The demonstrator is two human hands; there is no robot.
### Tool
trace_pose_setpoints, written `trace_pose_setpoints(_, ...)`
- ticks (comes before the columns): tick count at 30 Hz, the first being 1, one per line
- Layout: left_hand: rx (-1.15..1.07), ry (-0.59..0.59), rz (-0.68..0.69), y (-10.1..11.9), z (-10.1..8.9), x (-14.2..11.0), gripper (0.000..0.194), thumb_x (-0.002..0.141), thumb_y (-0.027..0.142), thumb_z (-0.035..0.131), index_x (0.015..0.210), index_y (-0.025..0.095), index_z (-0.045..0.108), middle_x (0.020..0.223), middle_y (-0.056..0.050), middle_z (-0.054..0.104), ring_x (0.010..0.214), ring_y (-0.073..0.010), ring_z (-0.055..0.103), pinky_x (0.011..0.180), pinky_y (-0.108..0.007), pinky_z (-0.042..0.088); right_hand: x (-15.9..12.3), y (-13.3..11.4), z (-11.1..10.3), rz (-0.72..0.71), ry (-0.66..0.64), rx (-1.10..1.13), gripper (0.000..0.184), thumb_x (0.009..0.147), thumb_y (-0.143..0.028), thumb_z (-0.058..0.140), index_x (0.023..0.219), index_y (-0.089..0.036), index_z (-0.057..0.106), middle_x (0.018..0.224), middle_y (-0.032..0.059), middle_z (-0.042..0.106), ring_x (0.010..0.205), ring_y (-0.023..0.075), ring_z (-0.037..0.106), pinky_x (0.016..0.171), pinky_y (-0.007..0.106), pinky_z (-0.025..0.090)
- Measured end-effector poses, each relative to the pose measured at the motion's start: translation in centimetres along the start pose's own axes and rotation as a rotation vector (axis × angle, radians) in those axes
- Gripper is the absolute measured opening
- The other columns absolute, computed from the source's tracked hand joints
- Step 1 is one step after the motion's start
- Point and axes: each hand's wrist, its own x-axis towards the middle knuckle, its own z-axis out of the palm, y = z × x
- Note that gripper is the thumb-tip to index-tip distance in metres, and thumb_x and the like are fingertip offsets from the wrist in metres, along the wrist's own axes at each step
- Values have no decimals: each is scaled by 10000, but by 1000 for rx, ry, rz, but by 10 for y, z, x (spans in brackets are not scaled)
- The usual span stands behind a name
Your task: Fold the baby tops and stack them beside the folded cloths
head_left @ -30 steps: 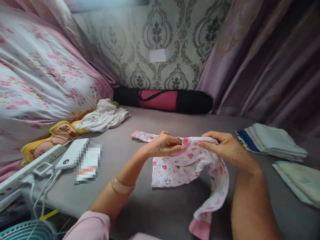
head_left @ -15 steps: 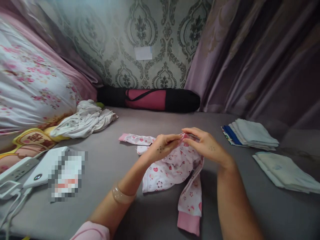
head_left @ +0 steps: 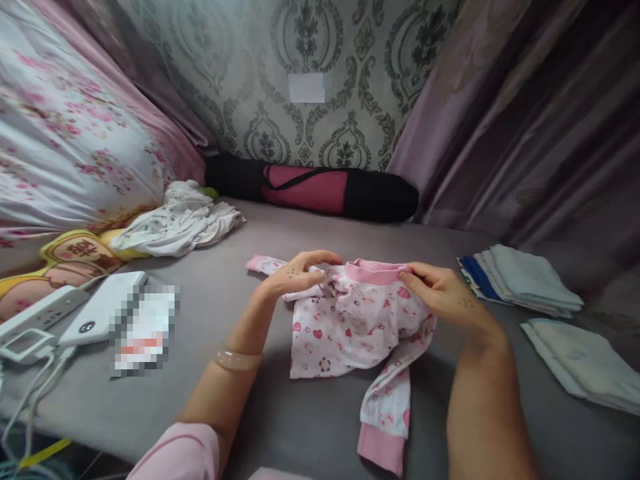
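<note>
While pinching the pink collar [head_left: 371, 275] at its right end in the fingers of the right hand [head_left: 441, 291], best draw gently to smooth the printed top [head_left: 345, 333] on the grey sheet [head_left: 215, 300]; near the other end, cannot tell any grip in the parted fingers of the left hand [head_left: 296, 271].

dim light, darkened right curtain [head_left: 540, 113], pixelated patch [head_left: 145, 330]

Pink-printed white shirt [head_left: 345, 333] here, collar [head_left: 375, 274] held up, body rumpled, 2 pink cuffs [head_left: 381, 449] splayed over grey sheet [head_left: 220, 293]!
</note>
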Motion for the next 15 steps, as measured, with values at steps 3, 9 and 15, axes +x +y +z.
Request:
trace_pose_setpoints(3, 30, -1, -4, -1, 5, 2, 363, 781, 284, 658, 1123, 165, 647, 1129, -77, 670, 1037, -206, 604, 869, -291, 477, -2, 2, -3, 14, 3, 28, 364, 847, -541, 568, 818, -194, 673, 757, 12, 629, 672, 156, 544, 573, 242, 431)
trace_pose_setpoints(9, -52, 86, 24, -14, 14, 11, 282, 779, 388, 702, 868, 129, 637, 826, -40, 622, 749, -125, 587, 656, -227, 472, -9, 5, -12, 2, 19, 32, 329, 831, -522, 621, 880, -207, 703, 752, 2, 624, 678, 146, 545, 573, 229, 430)
trace_pose_setpoints(15, 63, 210, 150, 0, 5, 6, 207, 796, 342, 685, 782, 136, 673, 923, -55, 570, 780, -110, 560, 686, -215, 472, -11, 18, -18, 47, 44, 84, 426, 808, -558, 643, 1061, -224, 716, 939, 46, 703, 856, 213, 626, 715, 290, 515)
